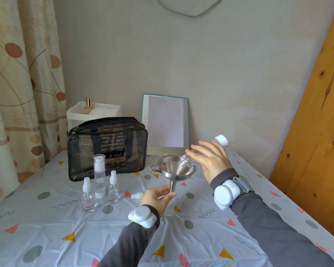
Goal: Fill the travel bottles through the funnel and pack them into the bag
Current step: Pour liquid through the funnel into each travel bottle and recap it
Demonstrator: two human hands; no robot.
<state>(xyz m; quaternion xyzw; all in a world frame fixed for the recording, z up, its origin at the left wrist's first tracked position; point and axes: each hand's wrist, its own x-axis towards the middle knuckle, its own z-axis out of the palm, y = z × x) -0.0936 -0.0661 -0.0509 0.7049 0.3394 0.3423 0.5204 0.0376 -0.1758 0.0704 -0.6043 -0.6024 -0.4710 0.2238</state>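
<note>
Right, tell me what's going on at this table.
A person is filling a travel bottle. The left hand pinches the spout of the steel funnel over a small open bottle on the table, while the right hand tips a larger clear bottle, neck down, into the funnel's bowl. Two spray bottles and a pump bottle stand capped in front of the black see-through bag.

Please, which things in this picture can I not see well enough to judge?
All in the head view.
Small bottle under the funnel: the left hand hides its neck, so the spout's seat is unknown.
Flow from the tilted bottle that the right hand holds: too clear to see.
Bag contents: dark walls hide them.
Mark on the paper: too small.
</note>
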